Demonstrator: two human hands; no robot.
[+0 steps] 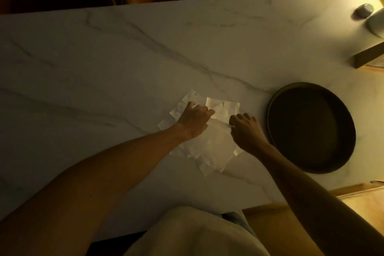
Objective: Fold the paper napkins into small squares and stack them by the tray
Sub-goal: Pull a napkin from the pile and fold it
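Several crumpled white paper napkins [212, 147] lie overlapping in a loose pile on the marble table, just left of a round dark tray [276, 108]. My left hand [194, 119] rests on the pile's upper left part, fingers pointing toward a creased napkin [225, 108] at the top. My right hand [246, 131] sits at the pile's right side, between the napkins and the tray, its fingers curled and pinching the edge of a napkin. Both forearms cover parts of the pile. The tray holds nothing.
The white marble table [104, 72] stretches wide to the left and back. At the far right corner stand a grey rounded object [363, 10], a white vessel [377, 22] and a dark bar [367, 57]. Orange chairs sit beyond the far edge.
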